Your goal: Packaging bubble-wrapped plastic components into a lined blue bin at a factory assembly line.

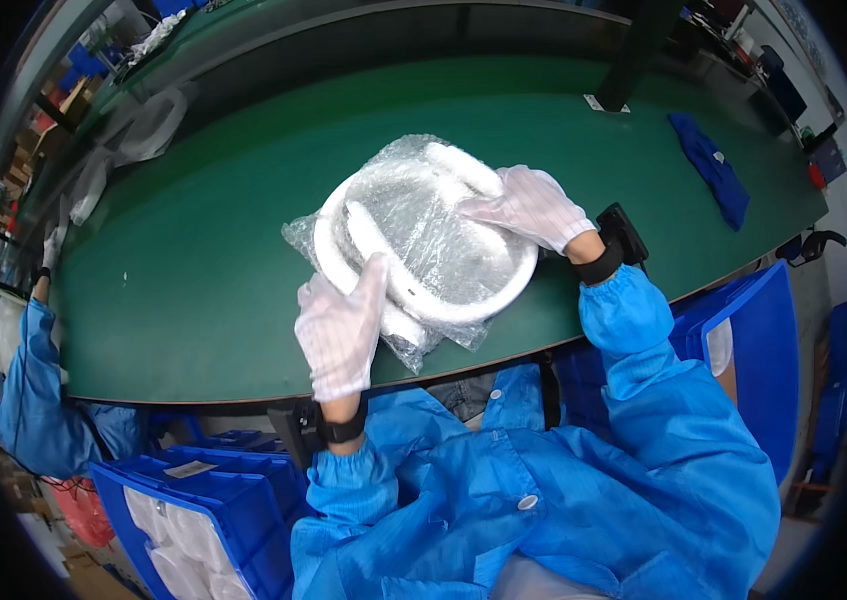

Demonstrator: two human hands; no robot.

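Observation:
A clear plastic bag [413, 215] lies crinkled on the green table, wrapped around white curved tubes [478, 308] that overlap in loops. My left hand [339, 335], in a white glove, pinches the bag and tube at the near left side, thumb on top. On the far right side, my right hand [531, 208], gloved the same way, grips the bagged tube with its fingers reaching across the plastic. The undersides of both grips are hidden.
Blue bins stand at the table's near edge, a left bin [253, 500] with clear-wrapped things and a right bin [778, 330]. A folded blue cloth [711, 170] lies at right. A dark post [633, 60] rises behind. At far left is another person's sleeve [33, 370], near more bagged tubes [148, 125].

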